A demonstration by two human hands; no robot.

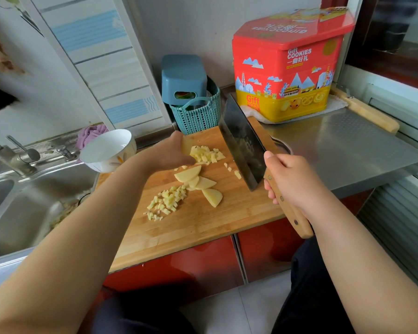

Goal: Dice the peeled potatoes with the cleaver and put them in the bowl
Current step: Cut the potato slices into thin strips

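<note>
A: Where's the cleaver point(243, 143)?
B: Lifted off the board point(198, 227), blade tilted. The right hand point(291, 179) has its grip wrapped round the wooden handle

A: And the left hand point(165, 155)?
B: At the far pile of dice point(206, 154), cupped beside it, with a potato slice point(185, 145) against the fingers. Whether that grip is clamped on the slice I cannot tell

A: The rest of the potato?
B: Slices point(199, 183) overlap mid-board, a second heap of cubes point(167, 201) just left of them, a few loose bits near the blade

A: The bowl point(108, 150)?
B: White, on the desk at the board's far left corner, next to the sink point(22, 213). A red cookie tin point(287, 68) stands behind
</note>
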